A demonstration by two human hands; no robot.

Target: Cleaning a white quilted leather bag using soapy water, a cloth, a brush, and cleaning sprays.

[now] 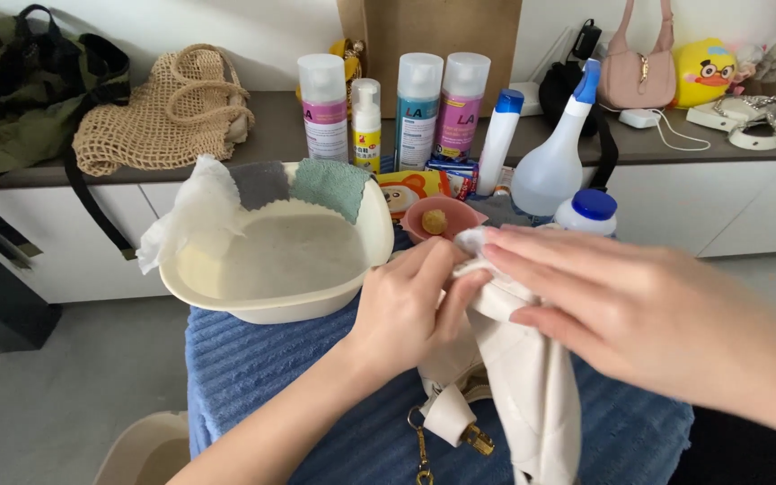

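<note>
My left hand (pixel 406 310) grips the upper edge of a cream leather bag (pixel 527 395) that lies on a blue ribbed towel (pixel 262 377). My right hand (pixel 621 310) lies flat over the bag's top, fingers pressing a small white wipe (pixel 471 242) against it. The bag's strap tab with a gold clasp (pixel 464 431) hangs toward me. Most of the bag's top is hidden under both hands.
A cream basin (pixel 226 301) with cloudy water stands at left, with white, grey and green cloths over its rim. Behind it are a small pink bowl (pixel 451 216), a spray bottle (pixel 554 153), several cleaner bottles, a woven bag (pixel 159 112) and a pink handbag (pixel 639 63).
</note>
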